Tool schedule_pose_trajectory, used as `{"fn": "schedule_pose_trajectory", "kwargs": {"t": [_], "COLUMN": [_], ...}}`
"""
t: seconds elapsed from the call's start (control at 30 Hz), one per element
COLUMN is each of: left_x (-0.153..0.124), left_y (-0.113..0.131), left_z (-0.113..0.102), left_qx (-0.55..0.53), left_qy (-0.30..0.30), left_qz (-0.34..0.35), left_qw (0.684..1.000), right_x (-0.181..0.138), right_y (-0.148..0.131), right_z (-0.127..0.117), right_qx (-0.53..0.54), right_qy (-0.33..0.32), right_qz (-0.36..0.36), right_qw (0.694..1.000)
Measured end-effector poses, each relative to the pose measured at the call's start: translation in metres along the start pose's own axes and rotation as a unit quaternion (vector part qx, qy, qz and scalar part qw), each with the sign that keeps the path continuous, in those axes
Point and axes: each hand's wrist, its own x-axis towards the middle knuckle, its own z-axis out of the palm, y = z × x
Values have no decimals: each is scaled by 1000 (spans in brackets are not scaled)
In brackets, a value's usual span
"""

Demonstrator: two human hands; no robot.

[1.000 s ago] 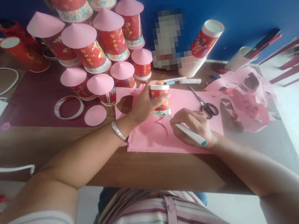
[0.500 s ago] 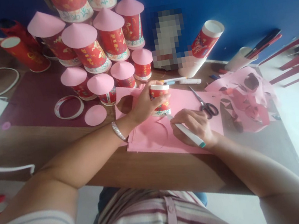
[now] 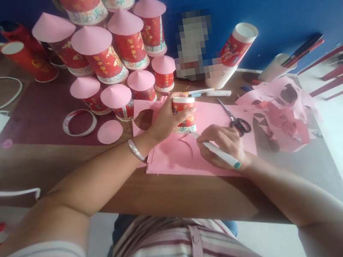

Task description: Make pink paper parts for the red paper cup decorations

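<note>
My left hand [image 3: 170,118] is wrapped round a small red paper cup [image 3: 185,116] with a white rim and a green-patterned white band at its base. In my right hand [image 3: 221,144] is a white marker [image 3: 219,153] with a green end, its tip at the cup's lower band. Both hands are over pink paper sheets [image 3: 170,163], where a round outline shows. Black-handled scissors [image 3: 238,124] lie on the paper just beyond my right hand.
Several red cups with pink cone tops [image 3: 99,66] stand at the back left. A paper ring [image 3: 79,123] and a pink disc [image 3: 110,132] lie left of my left hand. Pink scraps [image 3: 287,119] are heaped at right, near a pen holder [image 3: 275,67]. A taller red-and-white tube [image 3: 233,53] stands behind.
The marker has tilted slightly in my right hand, its green end shifting a little right and its tip staying by the cup's base. My left hand keeps the cup in place.
</note>
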Motion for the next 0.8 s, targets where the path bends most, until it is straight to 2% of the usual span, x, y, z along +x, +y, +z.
{"fn": "schedule_pose_trajectory", "kwargs": {"t": [0.8], "left_x": [0], "left_y": [-3], "left_z": [0], "left_qx": [-15], "left_qy": [5], "left_qz": [-9], "left_qw": [1000], "right_x": [-1], "right_y": [2], "right_z": [3], "right_qx": [0], "right_qy": [-5], "right_qz": [-6], "right_qw": [1000]}}
